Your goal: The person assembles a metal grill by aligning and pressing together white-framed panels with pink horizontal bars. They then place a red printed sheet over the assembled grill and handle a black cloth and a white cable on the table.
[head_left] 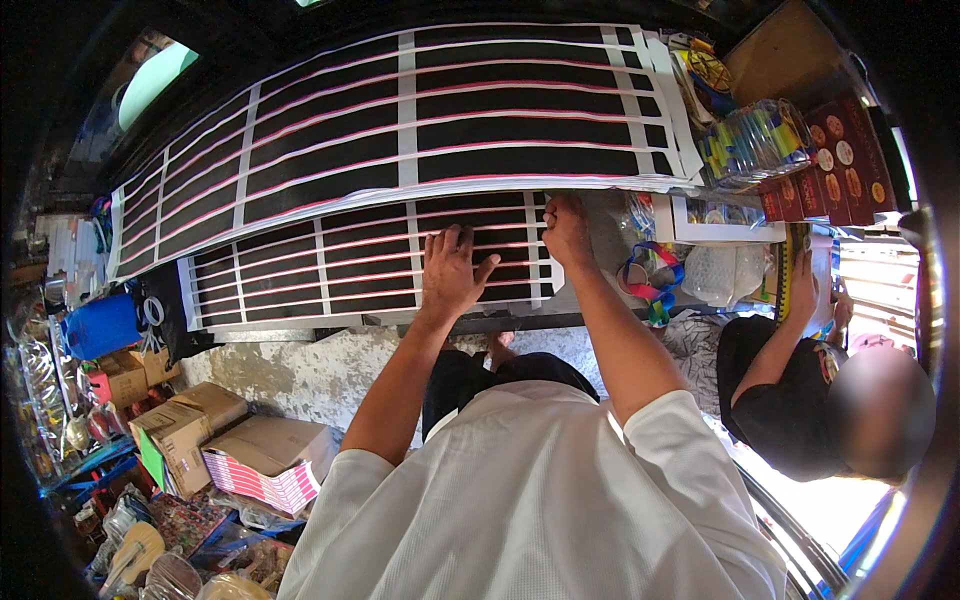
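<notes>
My left hand (455, 272) lies flat with its fingers spread on a long black sheet (365, 268) marked with thin white and pink stripes and pale cross bands. Toward that sheet's right end, my right hand (567, 232) is closed, its fingers curled in at a pale cross band. Whatever those fingers hold, if anything, is hidden. Just beyond both hands, a stack of larger striped black sheets (515, 108) spreads across the table, its near edge overhanging the sheet under my hands.
At the back right stand a clear plastic box (755, 145) and dark red printed boxes (830, 165). Coloured ribbon (655, 275) lies right of my right forearm. Another person (785, 390) sits at the right. Cardboard boxes (265, 445) and a blue container (100, 327) are at the left.
</notes>
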Motion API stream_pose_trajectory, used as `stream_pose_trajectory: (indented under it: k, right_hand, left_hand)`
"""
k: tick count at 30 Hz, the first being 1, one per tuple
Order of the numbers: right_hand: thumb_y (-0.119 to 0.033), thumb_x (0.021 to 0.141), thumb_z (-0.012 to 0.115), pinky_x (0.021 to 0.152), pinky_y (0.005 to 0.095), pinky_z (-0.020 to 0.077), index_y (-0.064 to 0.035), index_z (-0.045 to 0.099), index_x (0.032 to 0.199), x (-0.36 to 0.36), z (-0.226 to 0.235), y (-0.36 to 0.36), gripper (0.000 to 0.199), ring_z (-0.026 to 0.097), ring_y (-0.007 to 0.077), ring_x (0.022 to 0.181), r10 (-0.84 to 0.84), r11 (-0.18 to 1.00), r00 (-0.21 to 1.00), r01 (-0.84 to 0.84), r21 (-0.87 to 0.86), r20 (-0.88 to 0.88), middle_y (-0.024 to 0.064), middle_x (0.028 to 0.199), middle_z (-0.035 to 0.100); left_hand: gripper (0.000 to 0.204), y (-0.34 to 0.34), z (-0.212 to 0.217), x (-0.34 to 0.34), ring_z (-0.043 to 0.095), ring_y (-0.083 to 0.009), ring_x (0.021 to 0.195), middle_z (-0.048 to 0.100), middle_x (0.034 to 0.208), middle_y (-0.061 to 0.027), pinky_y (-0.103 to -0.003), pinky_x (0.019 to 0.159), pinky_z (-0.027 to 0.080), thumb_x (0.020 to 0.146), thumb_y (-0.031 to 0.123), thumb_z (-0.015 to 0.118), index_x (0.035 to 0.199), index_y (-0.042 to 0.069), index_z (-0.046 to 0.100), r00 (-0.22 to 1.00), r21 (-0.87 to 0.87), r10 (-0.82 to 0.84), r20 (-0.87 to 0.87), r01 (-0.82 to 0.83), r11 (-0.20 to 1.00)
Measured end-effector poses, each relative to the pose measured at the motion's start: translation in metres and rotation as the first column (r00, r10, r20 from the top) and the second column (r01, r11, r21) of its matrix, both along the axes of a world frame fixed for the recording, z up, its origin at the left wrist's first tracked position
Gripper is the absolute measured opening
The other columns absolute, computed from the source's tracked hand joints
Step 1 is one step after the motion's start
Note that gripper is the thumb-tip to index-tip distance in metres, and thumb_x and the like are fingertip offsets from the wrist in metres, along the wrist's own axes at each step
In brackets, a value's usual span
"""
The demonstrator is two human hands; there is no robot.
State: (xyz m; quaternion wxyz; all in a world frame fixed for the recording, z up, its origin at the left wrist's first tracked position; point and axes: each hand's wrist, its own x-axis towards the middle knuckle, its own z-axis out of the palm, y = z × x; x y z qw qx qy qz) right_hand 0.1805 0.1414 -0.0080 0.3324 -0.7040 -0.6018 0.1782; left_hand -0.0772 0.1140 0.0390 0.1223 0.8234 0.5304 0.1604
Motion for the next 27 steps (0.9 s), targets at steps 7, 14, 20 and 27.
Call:
stream_pose_trajectory:
  k: [7,14,20,27]
  right_hand:
    - [0.009,0.085,0.067,0.092,0.0535,0.0550,-0.0054,0.066,0.111,0.002,-0.003,0.001,0.030,0.066,0.0419,0.108,0.027,0.999,0.998,-0.029,0.039,0.053,0.0201,0.110,0.067]
    - [0.009,0.084,0.067,0.093,0.0542,0.0545,-0.0073,0.065,0.113,0.003,-0.003,-0.002,0.033,0.066,0.0439,0.109,0.057,0.997,0.997,-0.060,0.046,0.052,0.0204,0.110,0.067]
    - [0.007,0.085,0.066,0.098,0.0565,0.0531,-0.0081,0.066,0.112,0.002,-0.008,-0.001,0.031,0.065,0.0452,0.111,0.019,1.000,0.997,-0.021,0.018,0.079,0.0206,0.113,0.067]
    - [0.007,0.080,0.068,0.098,0.0562,0.0532,-0.0073,0.066,0.110,0.000,-0.004,-0.001,0.033,0.064,0.0448,0.113,-0.012,1.000,1.000,0.012,-0.027,0.007,0.0205,0.112,0.067]
  left_hand:
    - [0.067,0.004,0.004,0.006,0.061,-0.0429,0.128,0.062,0.137,-0.0244,-0.059,0.121,0.042,0.101,0.047,0.076,0.138,-0.008,0.067,0.998,0.000,-0.041,0.038,0.041,0.999]
    - [0.057,0.010,0.003,0.022,0.062,-0.0422,0.126,0.065,0.134,-0.0237,-0.054,0.114,0.049,0.104,0.040,0.073,0.135,-0.008,0.068,0.996,-0.033,-0.079,0.051,0.081,0.996]
    - [0.044,0.017,-0.002,0.036,0.065,-0.0419,0.120,0.067,0.132,-0.0247,-0.053,0.105,0.056,0.109,0.029,0.068,0.137,-0.004,0.069,0.990,-0.063,-0.119,0.070,0.123,0.990]
    - [0.036,0.041,-0.011,0.039,0.066,-0.0430,0.111,0.070,0.117,-0.0215,-0.052,0.096,0.059,0.093,-0.003,0.068,0.128,0.001,0.074,0.975,0.031,-0.163,0.149,0.160,0.987]
